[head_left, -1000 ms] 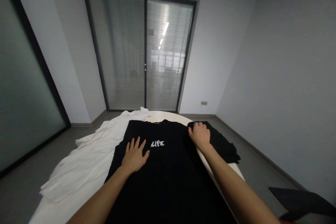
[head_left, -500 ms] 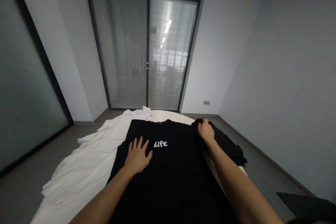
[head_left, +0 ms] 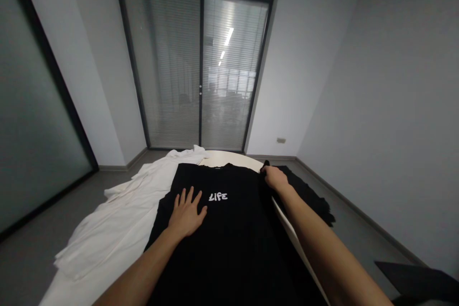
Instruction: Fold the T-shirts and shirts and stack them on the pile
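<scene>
Shirt (head_left: 227, 239) beneath left grip (head_left: 186, 216), black cloth (head_left: 266, 164) in right grip (head_left: 277, 179)

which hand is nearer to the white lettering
Left. The left hand lies spread just left of the white lettering on the black shirt; the right hand is farther off, holding black cloth to the lettering's right.

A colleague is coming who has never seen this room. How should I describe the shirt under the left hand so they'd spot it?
In front of the glass panels stands a pale table. Across its middle, the black shirt lies spread beneath the left hand, white garments to its left and a dark pile to its right. White lettering sets it apart; none shows on its neighbours.
</scene>
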`<action>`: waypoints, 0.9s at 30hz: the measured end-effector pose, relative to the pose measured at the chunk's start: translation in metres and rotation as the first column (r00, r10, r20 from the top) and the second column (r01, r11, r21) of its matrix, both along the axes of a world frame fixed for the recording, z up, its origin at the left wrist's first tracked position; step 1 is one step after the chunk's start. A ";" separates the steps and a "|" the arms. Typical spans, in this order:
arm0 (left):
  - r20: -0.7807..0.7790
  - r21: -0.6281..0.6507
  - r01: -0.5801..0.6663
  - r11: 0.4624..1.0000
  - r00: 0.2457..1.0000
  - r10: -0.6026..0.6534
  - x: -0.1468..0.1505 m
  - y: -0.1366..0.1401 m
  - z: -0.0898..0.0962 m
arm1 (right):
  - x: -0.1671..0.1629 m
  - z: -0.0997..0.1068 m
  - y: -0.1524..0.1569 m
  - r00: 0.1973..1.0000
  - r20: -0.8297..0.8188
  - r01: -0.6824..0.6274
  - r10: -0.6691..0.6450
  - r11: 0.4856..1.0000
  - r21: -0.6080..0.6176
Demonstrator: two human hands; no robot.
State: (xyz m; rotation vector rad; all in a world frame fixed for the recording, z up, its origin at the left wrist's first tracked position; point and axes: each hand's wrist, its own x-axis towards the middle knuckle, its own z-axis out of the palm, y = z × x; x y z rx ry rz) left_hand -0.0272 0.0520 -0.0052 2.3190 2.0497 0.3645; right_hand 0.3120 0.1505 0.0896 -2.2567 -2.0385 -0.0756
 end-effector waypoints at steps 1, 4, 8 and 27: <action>0.002 0.000 0.000 1.000 1.000 0.000 0.000 0.000 0.000 | -0.005 -0.001 -0.002 1.000 0.019 -0.011 0.011 1.000 0.012; 0.005 -0.004 0.000 1.000 1.000 0.000 0.001 -0.001 0.003 | -0.025 -0.007 -0.012 0.993 0.084 -0.087 0.082 0.995 0.051; -0.011 -0.015 -0.006 1.000 1.000 0.006 0.001 -0.002 0.004 | -0.056 -0.023 -0.027 0.969 0.152 -0.204 0.195 0.978 0.045; -0.033 0.001 -0.009 1.000 0.999 0.010 0.003 -0.003 0.003 | -0.066 -0.042 -0.070 0.987 0.147 0.073 -0.058 0.993 -0.094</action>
